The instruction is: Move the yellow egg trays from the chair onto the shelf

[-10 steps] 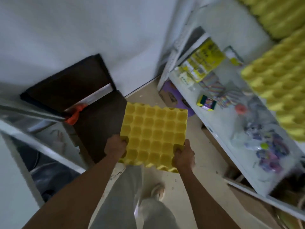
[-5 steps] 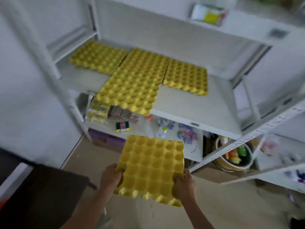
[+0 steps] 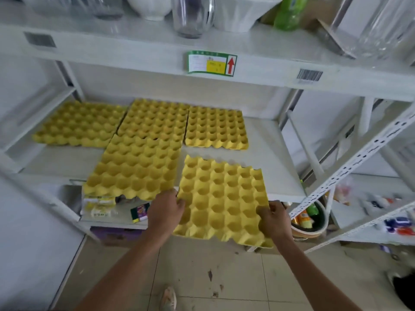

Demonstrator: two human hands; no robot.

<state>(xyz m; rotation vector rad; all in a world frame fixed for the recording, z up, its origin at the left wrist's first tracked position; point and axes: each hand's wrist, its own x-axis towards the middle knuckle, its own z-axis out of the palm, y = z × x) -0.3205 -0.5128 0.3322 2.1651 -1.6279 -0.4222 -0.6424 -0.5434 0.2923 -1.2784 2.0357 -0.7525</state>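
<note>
**Fifth tray going onto the shelf**

The left hand (image 3: 165, 212) and right hand (image 3: 272, 217) each pinch a near corner of the yellow moulded-pulp egg tray (image 3: 222, 198). Beyond the fingertips, its far half overhangs the white metal shelf (image 3: 271, 153). Next, I judge: slide forward, lower, release.

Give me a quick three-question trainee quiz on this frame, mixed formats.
1. True or false: the egg tray in the person's hands already lies fully on the shelf.
2. How many yellow trays rest on that shelf, not counting the held one?
3. Multiple choice: where on the held tray is each hand's grip? A) both on the far edge B) left hand and right hand at the near corners C) one hand only, underneath.

Key:
1. False. Its near part hangs out past the shelf's front edge, held by both hands.
2. Four: three in a back row, one in front that overhangs the edge.
3. B.
</note>
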